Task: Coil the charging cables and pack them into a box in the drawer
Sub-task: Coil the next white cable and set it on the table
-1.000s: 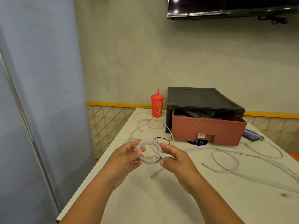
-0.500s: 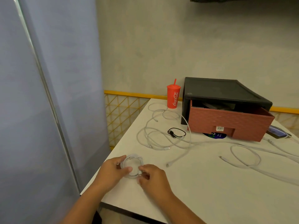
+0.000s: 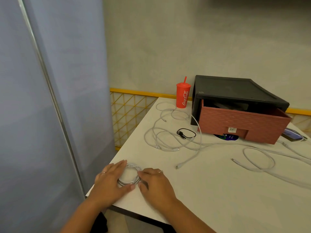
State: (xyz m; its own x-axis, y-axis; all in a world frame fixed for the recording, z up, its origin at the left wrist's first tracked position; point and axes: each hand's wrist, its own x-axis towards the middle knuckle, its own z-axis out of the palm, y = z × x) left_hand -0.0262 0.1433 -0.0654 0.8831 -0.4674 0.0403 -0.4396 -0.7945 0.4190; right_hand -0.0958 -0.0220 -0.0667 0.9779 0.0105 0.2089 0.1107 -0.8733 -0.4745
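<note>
Quick update from the remote seat: the coiled cable (image 3: 129,175) isn't up in the air between the hands anymore. A second ago I had it lifted, closer to the drawer (image 3: 242,126). Now it's lying flat on the table (image 3: 218,199), well out in front of the drawer and off to its left.

My left hand (image 3: 109,180) lies on the coil's left side with fingers stretched out straight and the thumb along the bottom edge. My right hand (image 3: 154,184) has its fingers bent over the coil's right rim. I honestly can't tell whether it's pinching or just touching.

My read is that cable one is wound and parked but not packed yet.

Counts:
- one finished coil
- one small black cable (image 3: 186,133), looped just front-left of the drawer
- loose white cables (image 3: 188,158) sprawled in front of the drawer, too tangled to count
- one drawer, pulled open
- one red cup (image 3: 183,96) behind the drawer's left corner
- one phone (image 3: 292,134) at the drawer's right
</note>
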